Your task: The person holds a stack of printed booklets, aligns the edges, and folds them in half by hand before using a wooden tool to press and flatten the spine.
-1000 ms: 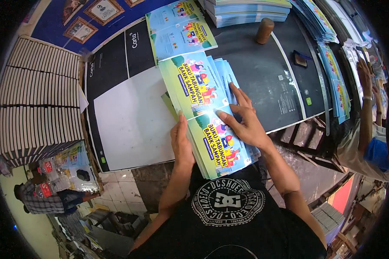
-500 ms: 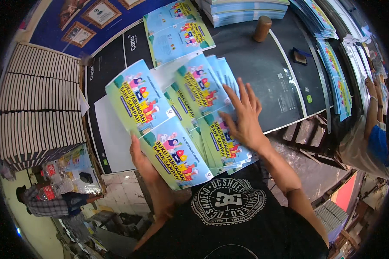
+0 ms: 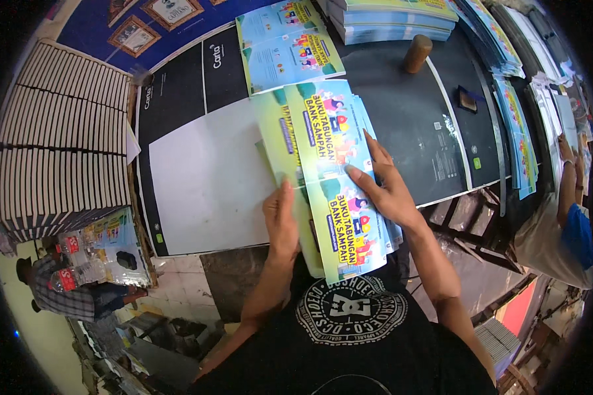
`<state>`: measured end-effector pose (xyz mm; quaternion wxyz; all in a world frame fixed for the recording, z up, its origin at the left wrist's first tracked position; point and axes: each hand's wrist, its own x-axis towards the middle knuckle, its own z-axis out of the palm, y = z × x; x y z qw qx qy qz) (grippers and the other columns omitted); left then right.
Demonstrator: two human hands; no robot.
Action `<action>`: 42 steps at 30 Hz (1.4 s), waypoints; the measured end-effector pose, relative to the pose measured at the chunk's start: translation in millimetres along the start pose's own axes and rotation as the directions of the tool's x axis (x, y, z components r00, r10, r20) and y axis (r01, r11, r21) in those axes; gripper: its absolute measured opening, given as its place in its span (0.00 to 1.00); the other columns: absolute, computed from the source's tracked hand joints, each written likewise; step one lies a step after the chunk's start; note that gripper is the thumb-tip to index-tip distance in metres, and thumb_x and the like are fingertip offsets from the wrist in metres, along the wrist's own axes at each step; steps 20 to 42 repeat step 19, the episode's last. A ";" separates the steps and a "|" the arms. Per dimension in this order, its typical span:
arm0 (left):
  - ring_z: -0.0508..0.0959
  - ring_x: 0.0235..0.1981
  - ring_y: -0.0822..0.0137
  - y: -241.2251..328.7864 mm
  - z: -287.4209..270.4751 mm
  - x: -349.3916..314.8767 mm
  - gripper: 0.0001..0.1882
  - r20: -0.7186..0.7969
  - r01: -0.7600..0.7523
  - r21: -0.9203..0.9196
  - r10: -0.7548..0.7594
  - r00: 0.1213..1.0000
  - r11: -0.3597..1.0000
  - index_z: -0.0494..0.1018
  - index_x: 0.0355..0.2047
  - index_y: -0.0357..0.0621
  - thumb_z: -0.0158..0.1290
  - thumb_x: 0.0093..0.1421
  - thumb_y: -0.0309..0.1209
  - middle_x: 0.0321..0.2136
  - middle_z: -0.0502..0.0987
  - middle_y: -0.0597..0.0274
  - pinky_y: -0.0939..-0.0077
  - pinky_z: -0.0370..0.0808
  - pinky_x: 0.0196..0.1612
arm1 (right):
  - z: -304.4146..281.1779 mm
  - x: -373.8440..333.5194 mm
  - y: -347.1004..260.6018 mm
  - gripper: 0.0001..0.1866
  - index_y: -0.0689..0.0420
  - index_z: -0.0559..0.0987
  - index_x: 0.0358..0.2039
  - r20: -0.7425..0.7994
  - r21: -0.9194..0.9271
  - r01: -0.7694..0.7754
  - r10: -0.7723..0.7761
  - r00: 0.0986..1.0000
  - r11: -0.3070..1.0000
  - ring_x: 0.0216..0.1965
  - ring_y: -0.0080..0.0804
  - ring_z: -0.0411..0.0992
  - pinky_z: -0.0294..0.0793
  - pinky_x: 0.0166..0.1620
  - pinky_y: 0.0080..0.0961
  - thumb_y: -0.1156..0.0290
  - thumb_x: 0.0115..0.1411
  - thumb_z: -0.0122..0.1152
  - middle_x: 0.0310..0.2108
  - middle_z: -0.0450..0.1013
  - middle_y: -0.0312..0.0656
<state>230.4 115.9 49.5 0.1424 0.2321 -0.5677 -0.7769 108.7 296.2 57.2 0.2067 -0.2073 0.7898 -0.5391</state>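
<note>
Both my hands are on a bundle of printed covers (image 3: pixel 339 164), blue and green with cartoon figures, held above the near edge of the table. My left hand (image 3: pixel 282 220) is closed on the left side, its thumb on top of a green cover (image 3: pixel 277 135) that looks blurred and lies partly under the top one. On the right side, my right hand (image 3: pixel 392 191) grips the bundle, thumb over the top cover and fingers along the edge. Several sheet edges show beneath the top cover at the right. The fingers under the bundle are hidden.
A white sheet (image 3: pixel 204 178) lies on the black table (image 3: pixel 402 99). Behind are flat covers (image 3: pixel 290 52) and a thick stack (image 3: pixel 395 29). A brown cylinder (image 3: pixel 418 54) stands back right, near more covers (image 3: pixel 520 138). Book stacks (image 3: pixel 66 178) rise at left. People are at both sides.
The cover in my left hand has moved right, from lying apart over the white sheet to against the bundle. The covers have drawn together, and my right hand now grips the edge.
</note>
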 end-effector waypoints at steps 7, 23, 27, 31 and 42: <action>0.82 0.45 0.59 57.0 -32.9 -7.0 0.25 -0.123 0.034 -0.337 -0.079 0.989 0.941 0.68 0.61 0.38 0.35 0.77 0.45 0.49 0.79 0.50 0.61 0.81 0.50 | 3.2 -1.1 18.6 0.28 0.55 0.77 0.60 -0.057 -0.220 0.042 -0.056 0.997 0.975 0.74 0.59 0.47 0.45 0.69 0.61 0.55 0.63 0.65 0.73 0.51 0.57; 0.77 0.52 0.64 -29.7 11.2 4.9 0.32 -0.026 0.081 -0.080 -0.083 0.996 0.994 0.62 0.65 0.36 0.46 0.73 0.50 0.53 0.76 0.58 0.68 0.73 0.60 | -4.4 -1.7 18.6 0.34 0.51 0.83 0.55 0.014 -0.128 -0.034 0.036 0.999 0.991 0.76 0.56 0.40 0.34 0.70 0.65 0.39 0.58 0.66 0.77 0.43 0.49; 0.77 0.52 0.64 -29.7 11.2 4.9 0.32 -0.026 0.081 -0.080 -0.083 0.996 0.994 0.62 0.65 0.36 0.46 0.73 0.50 0.53 0.76 0.58 0.68 0.73 0.60 | -4.4 -1.7 18.6 0.34 0.51 0.83 0.55 0.014 -0.128 -0.034 0.036 0.999 0.991 0.76 0.56 0.40 0.34 0.70 0.65 0.39 0.58 0.66 0.77 0.43 0.49; 0.77 0.52 0.64 -29.7 11.2 4.9 0.32 -0.026 0.081 -0.080 -0.083 0.996 0.994 0.62 0.65 0.36 0.46 0.73 0.50 0.53 0.76 0.58 0.68 0.73 0.60 | -4.4 -1.7 18.6 0.34 0.51 0.83 0.55 0.014 -0.128 -0.034 0.036 0.999 0.991 0.76 0.56 0.40 0.34 0.70 0.65 0.39 0.58 0.66 0.77 0.43 0.49; 0.77 0.52 0.64 -29.7 11.2 4.9 0.32 -0.026 0.081 -0.080 -0.083 0.996 0.994 0.62 0.65 0.36 0.46 0.73 0.50 0.53 0.76 0.58 0.68 0.73 0.60 | -4.4 -1.7 18.6 0.34 0.51 0.83 0.55 0.014 -0.128 -0.034 0.036 0.999 0.991 0.76 0.56 0.40 0.34 0.70 0.65 0.39 0.58 0.66 0.77 0.43 0.49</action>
